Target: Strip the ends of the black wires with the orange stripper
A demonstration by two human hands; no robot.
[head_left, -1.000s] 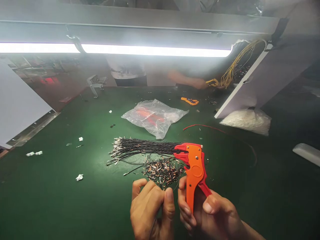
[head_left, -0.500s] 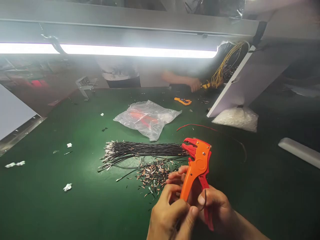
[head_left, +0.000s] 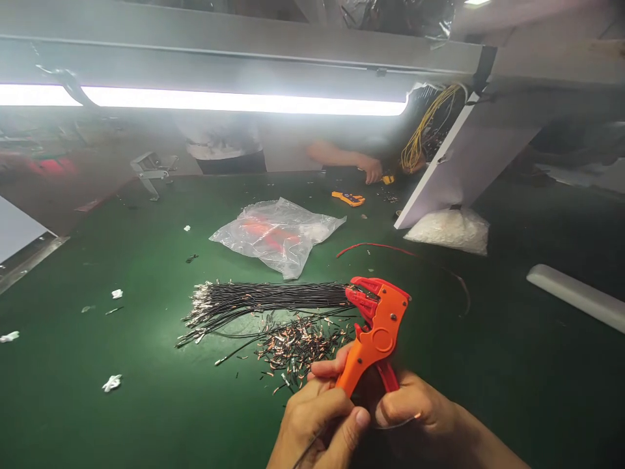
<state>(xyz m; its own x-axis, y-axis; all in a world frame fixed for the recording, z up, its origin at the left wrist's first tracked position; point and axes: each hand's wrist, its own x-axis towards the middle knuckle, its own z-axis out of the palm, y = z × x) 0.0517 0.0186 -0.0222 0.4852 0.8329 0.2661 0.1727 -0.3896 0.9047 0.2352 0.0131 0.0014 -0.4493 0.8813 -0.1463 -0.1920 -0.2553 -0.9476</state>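
A lit tube light (head_left: 244,99) spans the upper frame from the left edge. At upper left stands a metal bracket (head_left: 152,170). A clear plastic bag (head_left: 278,236) with something red inside lies at centre, a yellow tool (head_left: 348,198) beyond it. Yellow wires (head_left: 415,146) hang at upper right near a slanted panel (head_left: 442,185); a pale bar (head_left: 576,296) lies at the right edge.

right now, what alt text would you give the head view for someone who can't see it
The right hand holds an orange-and-red wire stripper while the left hand pinches a thin wire. Beyond, on a green tabletop, lie a bundle of black wires, a heap of wire offcuts and a clear plastic bag.
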